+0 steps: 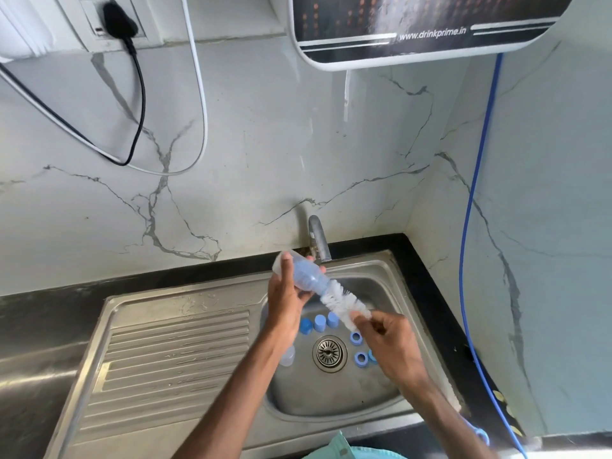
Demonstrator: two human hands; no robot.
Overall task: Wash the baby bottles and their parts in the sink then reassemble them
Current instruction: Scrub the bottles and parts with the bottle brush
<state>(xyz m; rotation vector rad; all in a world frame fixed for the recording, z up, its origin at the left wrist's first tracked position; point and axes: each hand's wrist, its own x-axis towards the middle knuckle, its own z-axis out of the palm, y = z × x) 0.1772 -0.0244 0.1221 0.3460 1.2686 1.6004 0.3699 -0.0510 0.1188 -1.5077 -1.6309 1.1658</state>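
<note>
Scrubbing step, judged early. Left hand [284,303]: grip wrapped round the baby bottle [304,273], held tilted over the sink [331,392]. Right hand [387,339]: grip pinched on the bottle brush [341,301], bristles mostly outside the bottle mouth. Next move likely needs a straight push in, then twisting. Blue caps [319,323] and rings [360,358] lie around the drain. Second bottle [287,356] half hidden under the forearm; brush handle hidden; tap [319,238] flow unclear.

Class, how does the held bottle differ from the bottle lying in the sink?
The held bottle is raised in the left hand; the sink bottle lies in the basin. The held bottle has a brush in its mouth; the sink bottle shows none. Both are clear.
</note>
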